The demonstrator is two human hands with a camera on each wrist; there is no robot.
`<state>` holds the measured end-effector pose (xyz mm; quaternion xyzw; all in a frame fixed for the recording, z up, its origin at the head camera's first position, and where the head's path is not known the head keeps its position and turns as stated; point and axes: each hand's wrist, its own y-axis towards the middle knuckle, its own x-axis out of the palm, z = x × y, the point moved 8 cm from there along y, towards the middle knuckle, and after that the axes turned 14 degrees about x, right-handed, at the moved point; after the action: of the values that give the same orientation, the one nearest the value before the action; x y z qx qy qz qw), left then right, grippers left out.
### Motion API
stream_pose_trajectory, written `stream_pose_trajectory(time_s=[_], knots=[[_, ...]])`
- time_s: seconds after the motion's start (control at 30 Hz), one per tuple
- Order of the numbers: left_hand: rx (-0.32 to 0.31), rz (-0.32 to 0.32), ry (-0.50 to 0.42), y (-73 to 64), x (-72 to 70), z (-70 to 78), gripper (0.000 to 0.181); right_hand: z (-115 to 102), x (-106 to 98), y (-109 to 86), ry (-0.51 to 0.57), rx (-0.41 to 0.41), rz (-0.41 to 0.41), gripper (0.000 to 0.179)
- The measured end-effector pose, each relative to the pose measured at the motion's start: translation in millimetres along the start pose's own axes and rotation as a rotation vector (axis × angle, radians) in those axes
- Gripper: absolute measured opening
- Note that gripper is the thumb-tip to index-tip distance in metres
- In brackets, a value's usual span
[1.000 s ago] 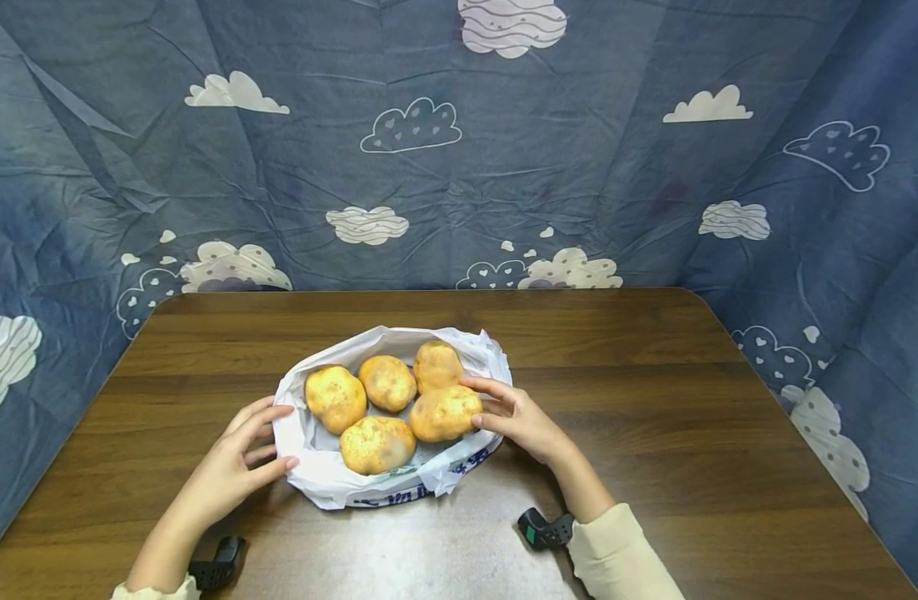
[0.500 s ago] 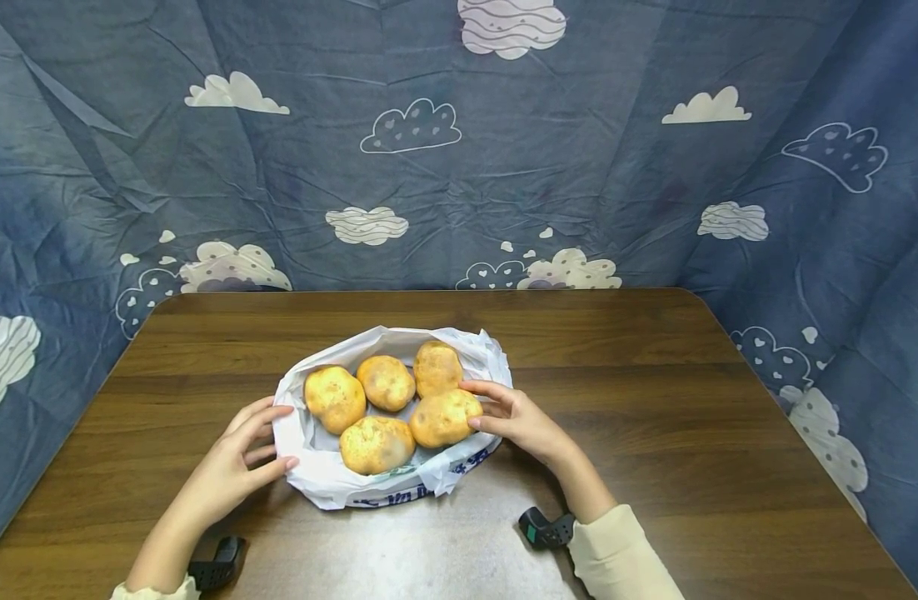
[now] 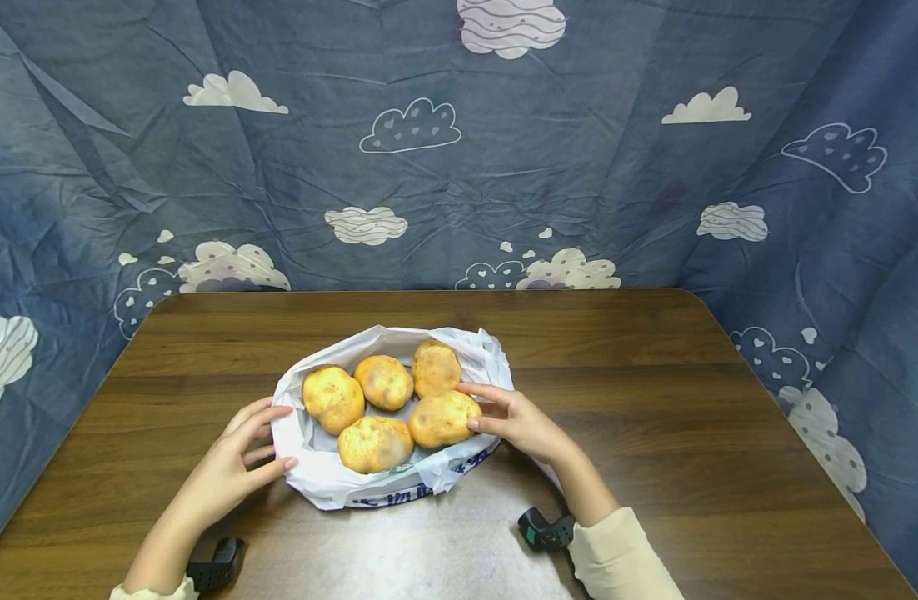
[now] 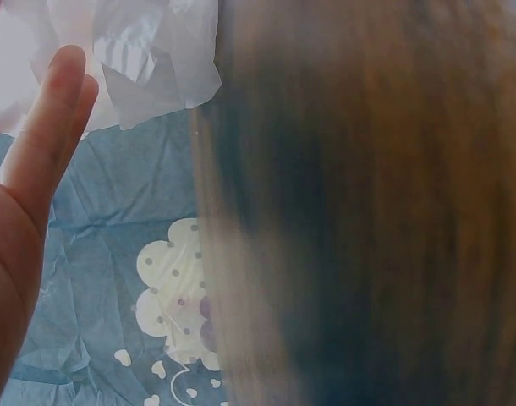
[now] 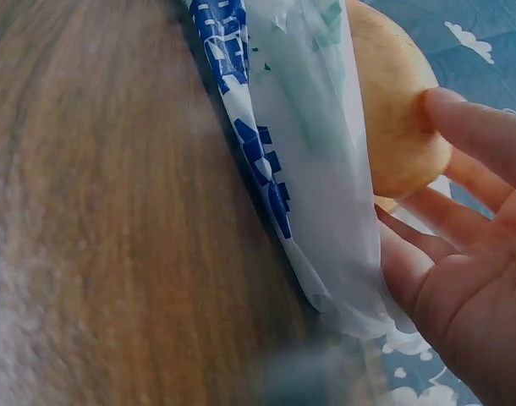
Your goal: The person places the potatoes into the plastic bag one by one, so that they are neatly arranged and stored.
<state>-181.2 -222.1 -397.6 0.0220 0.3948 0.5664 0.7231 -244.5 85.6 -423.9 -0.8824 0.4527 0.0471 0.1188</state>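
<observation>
A white plastic bag (image 3: 320,482) with blue lettering stands wide-mouthed on the table, its rim folded outward. Several yellow-brown potatoes lie inside it, one of them a potato (image 3: 337,400) at the left. The left hand (image 3: 227,471) holds the bag's left side, thumb and index fingertips over the rim, the other fingers along the outside. At the bag's right end, the right hand (image 3: 522,425) reaches in over the rim and grips the front-right potato (image 3: 440,419). In the right wrist view the thumb presses on this potato (image 5: 402,101), with fingers behind it.
The brown wooden table (image 3: 691,433) extends to both sides of the bag and behind it. A blue cloth (image 3: 429,192) printed with clouds hangs past the far edge. Black wrist devices, one a camera (image 3: 545,529), sit close over the table.
The right hand and its potato have shifted very slightly left and toward the front. The left hand and the bag have stayed almost still.
</observation>
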Motion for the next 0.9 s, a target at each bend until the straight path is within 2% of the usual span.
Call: stream_pose_trajectory(time_s=[0.2, 0.5, 0.9], knots=[[-0.003, 0.001, -0.002, -1.2, 0.6, -0.5, 0.055, -0.1, 0.3, -0.5, -0.042, -0.029, -0.007, 0.047], [0.006, 0.0, -0.006, 0.0, 1.6, 0.4, 0.055, -2.5, 0.1, -0.7, 0.032, -0.088, -0.013, 0.043], [0.066, 0.017, -0.016, 0.5, -1.6, 2.3, 0.056, -8.7, -8.6, -2.2, 0.054, -0.128, 0.122, 0.037]])
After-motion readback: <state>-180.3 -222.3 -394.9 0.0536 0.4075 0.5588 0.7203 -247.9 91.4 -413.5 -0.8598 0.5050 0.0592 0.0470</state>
